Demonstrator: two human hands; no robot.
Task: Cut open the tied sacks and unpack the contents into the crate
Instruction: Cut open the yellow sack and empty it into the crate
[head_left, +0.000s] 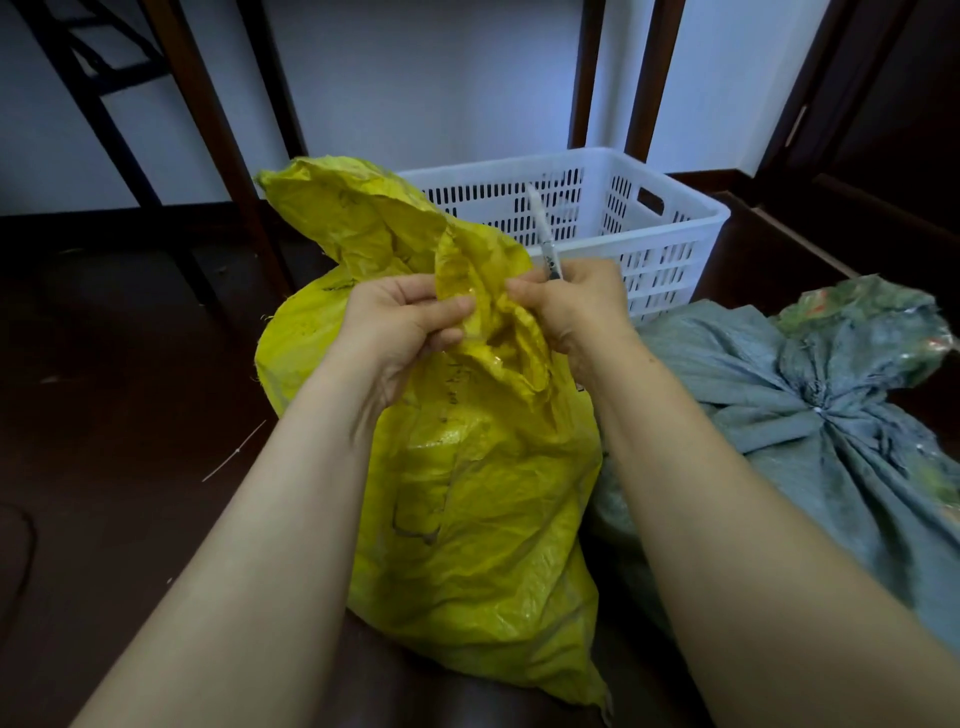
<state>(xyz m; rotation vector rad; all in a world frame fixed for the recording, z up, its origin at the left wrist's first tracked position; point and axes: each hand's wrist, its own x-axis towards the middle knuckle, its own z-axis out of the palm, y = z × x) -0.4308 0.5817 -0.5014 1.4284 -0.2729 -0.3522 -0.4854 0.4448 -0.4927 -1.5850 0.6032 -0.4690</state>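
Note:
A yellow woven sack (467, 493) stands on the floor in front of me, its loose mouth flopped up and to the left. My left hand (400, 325) pinches the sack's mouth fabric from the left. My right hand (571, 306) pinches the same fold from the right and also holds scissors (543, 234), whose closed blades point up toward the crate. A white slotted plastic crate (670, 244) stands just behind the sack. A grey-green sack (779, 415), tied at its neck, lies to the right.
Dark wooden floor (130, 415) all around. Dark furniture legs (223, 156) stand behind on the left, and more legs rise behind the crate. A thin pale strip (234, 451) lies on the floor to the left. A dark door or cabinet (883, 130) is at the right.

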